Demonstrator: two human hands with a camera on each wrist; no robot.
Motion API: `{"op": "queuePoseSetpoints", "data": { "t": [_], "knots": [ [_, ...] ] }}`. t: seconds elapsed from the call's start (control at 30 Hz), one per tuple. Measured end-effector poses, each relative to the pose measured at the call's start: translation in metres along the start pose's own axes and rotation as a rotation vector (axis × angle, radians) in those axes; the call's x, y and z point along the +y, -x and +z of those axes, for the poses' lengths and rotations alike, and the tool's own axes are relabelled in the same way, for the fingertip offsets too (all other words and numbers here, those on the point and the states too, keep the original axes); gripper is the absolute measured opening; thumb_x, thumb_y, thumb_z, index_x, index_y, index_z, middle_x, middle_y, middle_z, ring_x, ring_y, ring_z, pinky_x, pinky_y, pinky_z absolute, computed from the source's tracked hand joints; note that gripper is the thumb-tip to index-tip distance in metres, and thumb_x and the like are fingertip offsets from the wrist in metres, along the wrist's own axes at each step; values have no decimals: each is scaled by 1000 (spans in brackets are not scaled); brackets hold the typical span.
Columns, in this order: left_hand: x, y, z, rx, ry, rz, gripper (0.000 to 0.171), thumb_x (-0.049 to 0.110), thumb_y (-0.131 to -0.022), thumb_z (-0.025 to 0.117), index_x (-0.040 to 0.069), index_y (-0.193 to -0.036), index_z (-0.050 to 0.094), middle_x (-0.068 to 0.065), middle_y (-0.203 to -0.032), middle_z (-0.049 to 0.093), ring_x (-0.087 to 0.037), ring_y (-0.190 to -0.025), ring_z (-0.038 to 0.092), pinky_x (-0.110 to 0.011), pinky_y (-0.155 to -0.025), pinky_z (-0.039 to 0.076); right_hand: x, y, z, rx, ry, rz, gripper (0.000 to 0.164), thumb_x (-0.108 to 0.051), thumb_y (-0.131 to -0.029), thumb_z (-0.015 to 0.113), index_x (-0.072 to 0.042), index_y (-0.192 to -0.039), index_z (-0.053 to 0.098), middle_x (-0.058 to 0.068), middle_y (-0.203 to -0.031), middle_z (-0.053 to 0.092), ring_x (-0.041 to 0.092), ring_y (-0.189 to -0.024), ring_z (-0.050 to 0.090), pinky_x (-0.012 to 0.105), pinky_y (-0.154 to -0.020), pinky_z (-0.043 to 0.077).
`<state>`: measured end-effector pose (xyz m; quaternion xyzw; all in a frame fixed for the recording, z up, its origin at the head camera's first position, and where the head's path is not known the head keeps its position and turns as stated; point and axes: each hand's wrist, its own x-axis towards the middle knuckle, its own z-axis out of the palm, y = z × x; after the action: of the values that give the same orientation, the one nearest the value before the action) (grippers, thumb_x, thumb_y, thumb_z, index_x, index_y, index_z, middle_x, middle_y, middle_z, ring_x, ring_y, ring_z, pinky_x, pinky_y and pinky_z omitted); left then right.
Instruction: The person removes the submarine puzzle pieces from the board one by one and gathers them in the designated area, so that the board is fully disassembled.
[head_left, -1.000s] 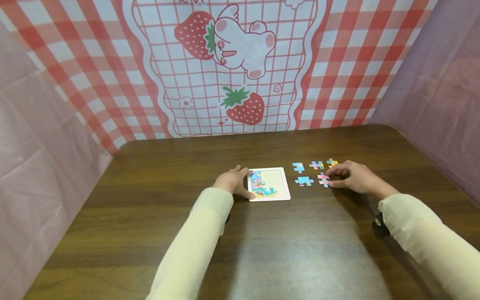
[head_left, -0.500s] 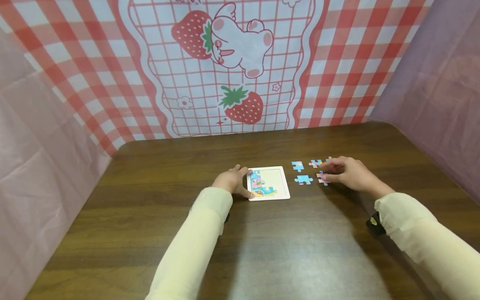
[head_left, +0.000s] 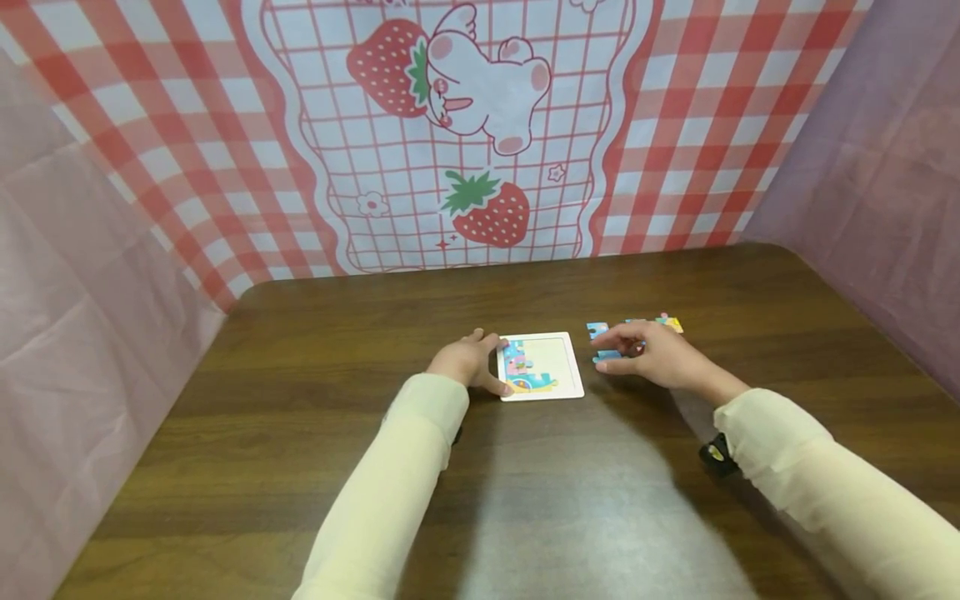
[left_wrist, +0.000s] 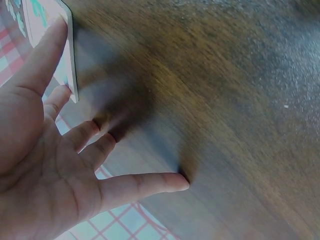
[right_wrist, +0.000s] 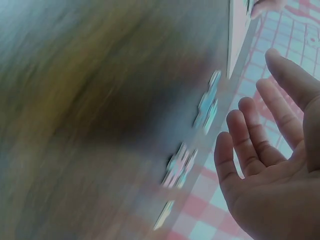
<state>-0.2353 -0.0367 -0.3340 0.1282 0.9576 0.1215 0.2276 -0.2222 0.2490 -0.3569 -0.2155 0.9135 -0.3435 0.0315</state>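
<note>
My left hand [head_left: 463, 363] rests at the left side of a white square puzzle tray [head_left: 577, 371], thumb and forefinger spread over its left corners. Its other fingers stretch out beside the tray [left_wrist: 74, 75] in the left wrist view. Joined pieces with blue, pink and yellow print [head_left: 517, 367] fill the tray's left and lower part. Over the loose puzzle pieces hovers my right hand [head_left: 663, 354], fingers loosely bent and holding nothing. A blue puzzle piece [head_left: 608, 356] shows between its thumb and forefinger, on the table. The right wrist view shows a pink puzzle piece [right_wrist: 173, 172] there too.
Another blue piece [head_left: 597, 328] lies behind the right fingertips, and a yellow piece [head_left: 670, 323] lies beyond the knuckles. The brown wooden table [head_left: 337, 333] ends at a red-and-white checked cloth [head_left: 675, 150]. Pink cloth [head_left: 97, 292] hangs at the left.
My right hand has moved left, from the pink piece at the right across to the blue pieces near the tray, with no piece in it. The left hand has stayed on the tray.
</note>
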Motion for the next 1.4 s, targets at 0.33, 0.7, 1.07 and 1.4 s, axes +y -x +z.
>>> {"op": "queuePoseSetpoints", "data": {
  "t": [0.33, 0.7, 1.07, 1.4],
  "knots": [
    [1, 1, 0, 0, -21, 18, 78, 36, -91, 78, 20, -157, 39, -14, -167, 22, -30, -152, 26, -45, -119, 31, -14, -9, 18, 8, 12, -61, 30, -17, -87, 82, 0, -111, 75, 3, -88, 64, 22, -85, 59, 31, -74, 49],
    [1, 0, 2, 38, -30, 36, 78, 36, -89, 81, 18, -154, 43, -14, -163, 31, -30, -148, 35, -43, -116, 37, -24, -15, 34, -20, 7, -34, 30, -21, -88, 81, -2, -110, 75, 2, -89, 66, 19, -85, 62, 36, -76, 50],
    [1, 1, 0, 24, 0, 12, 78, 35, -89, 81, 18, -154, 42, -13, -164, 29, -30, -149, 32, -44, -118, 35, -31, -18, 46, -53, 120, -94, 30, -24, -85, 84, -7, -109, 80, 8, -100, 64, 25, -92, 62, 41, -79, 51],
    [1, 2, -1, 33, -6, 14, 78, 35, -88, 81, 18, -154, 42, -14, -163, 31, -30, -148, 35, -44, -117, 36, -31, -23, 52, -32, 167, -128, 26, -21, -78, 88, -9, -100, 80, 6, -96, 64, 22, -87, 58, 36, -75, 46]
  ]
}}
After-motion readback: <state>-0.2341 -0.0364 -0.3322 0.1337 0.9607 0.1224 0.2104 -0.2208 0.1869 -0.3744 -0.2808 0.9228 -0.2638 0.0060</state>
